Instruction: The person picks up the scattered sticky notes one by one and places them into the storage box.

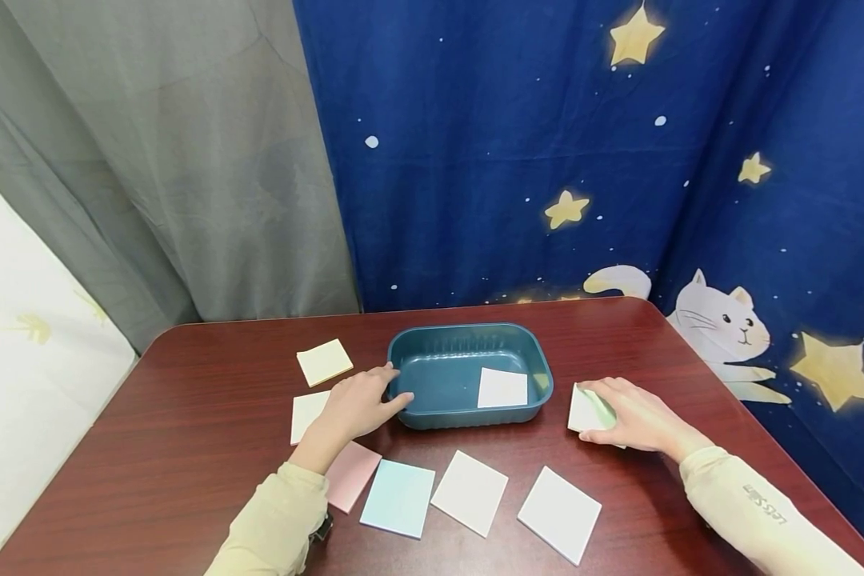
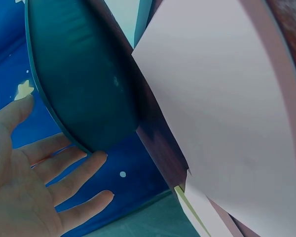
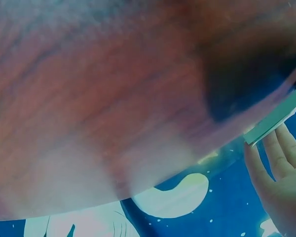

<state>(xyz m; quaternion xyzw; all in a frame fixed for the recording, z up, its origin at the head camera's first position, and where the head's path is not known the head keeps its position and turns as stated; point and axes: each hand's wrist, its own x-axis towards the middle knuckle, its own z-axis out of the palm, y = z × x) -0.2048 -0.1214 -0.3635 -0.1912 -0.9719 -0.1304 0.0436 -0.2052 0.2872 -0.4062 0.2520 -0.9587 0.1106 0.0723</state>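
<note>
A dark teal plastic basin (image 1: 439,422) stands at the table's middle with one white square sticky note (image 1: 502,389) inside. My left hand (image 1: 356,404) is at its left end, fingers spread and fairly straight, fingertips at the rim. The left wrist view shows this hand (image 2: 34,182) beside the basin's wall (image 2: 84,74). Right of the basin, my right hand (image 1: 637,416) grips a white and pale green sticky note pad (image 1: 583,412) between thumb and fingers. In the right wrist view the fingers meet the pad's green edge (image 3: 278,117).
In front of the basin lie a pink pad (image 1: 353,476), a light blue pad (image 1: 398,498) and two white pads, one nearer the middle (image 1: 470,492), one farther right (image 1: 560,514). Pale yellow notes (image 1: 324,362) and a cream pad (image 1: 306,414) lie left. Curtains hang behind the table (image 1: 151,448).
</note>
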